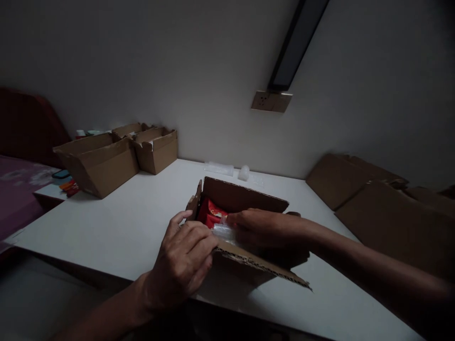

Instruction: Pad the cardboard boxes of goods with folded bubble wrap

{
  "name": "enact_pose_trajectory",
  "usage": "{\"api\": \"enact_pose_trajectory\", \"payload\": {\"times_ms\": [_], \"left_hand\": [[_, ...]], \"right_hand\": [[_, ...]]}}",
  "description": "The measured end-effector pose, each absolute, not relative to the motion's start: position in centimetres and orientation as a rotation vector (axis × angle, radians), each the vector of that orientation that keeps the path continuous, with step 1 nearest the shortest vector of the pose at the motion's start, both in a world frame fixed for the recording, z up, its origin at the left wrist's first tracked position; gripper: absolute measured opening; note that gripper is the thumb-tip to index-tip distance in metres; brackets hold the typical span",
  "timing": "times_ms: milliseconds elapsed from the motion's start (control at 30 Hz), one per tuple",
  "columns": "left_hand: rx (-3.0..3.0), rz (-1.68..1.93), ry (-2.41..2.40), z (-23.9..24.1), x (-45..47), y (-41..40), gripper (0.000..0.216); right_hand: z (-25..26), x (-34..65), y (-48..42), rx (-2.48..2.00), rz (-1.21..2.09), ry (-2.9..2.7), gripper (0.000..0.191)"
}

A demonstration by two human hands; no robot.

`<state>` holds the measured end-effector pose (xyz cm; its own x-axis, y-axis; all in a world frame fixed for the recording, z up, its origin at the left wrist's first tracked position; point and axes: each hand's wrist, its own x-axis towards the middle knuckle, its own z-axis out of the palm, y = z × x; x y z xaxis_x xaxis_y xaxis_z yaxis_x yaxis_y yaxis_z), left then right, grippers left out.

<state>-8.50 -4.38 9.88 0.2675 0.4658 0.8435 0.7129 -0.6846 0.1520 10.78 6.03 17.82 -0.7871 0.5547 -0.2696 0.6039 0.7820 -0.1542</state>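
Observation:
An open cardboard box (245, 193) stands near the front edge of the white table, its flaps raised. My left hand (186, 258) is closed over the box's near left edge, fingers curled on the cardboard. Inside the box lies a red packet (213, 210) with a printed pattern. Clear plastic packing (224, 233) lies against it. My right hand (261, 227) reaches into the box from the right, its fingers pressed together at the clear plastic. Shadow and the near flap hide part of the right hand and the bottom of the box.
Several open cardboard boxes (110, 166) stand at the back left, beside some colourful packets (69, 184). Clear plastic pieces (220, 168) lie along the wall. More brown cardboard (384, 222) is at the right. A socket plate (272, 101) sits on the wall.

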Motion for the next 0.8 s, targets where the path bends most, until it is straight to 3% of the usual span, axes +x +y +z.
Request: {"api": "enact_pose_trajectory", "payload": {"times_ms": [133,367,800], "left_hand": [[-2.285,-1.385,-1.093,9.8,-8.4,-4.3,0.021],[-2.276,-1.408,-1.080,9.8,-8.2,-4.2,0.019],[-2.297,-1.375,-1.079,10.1,-7.9,-3.8,0.018]], "right_hand": [[17.9,10.2,5.3,0.999,-0.037,2.717,0.014],[19.1,9.5,5.1,0.854,-0.358,2.661,0.025],[16.9,9.0,6.2,0.946,-0.031,2.563,0.019]]}}
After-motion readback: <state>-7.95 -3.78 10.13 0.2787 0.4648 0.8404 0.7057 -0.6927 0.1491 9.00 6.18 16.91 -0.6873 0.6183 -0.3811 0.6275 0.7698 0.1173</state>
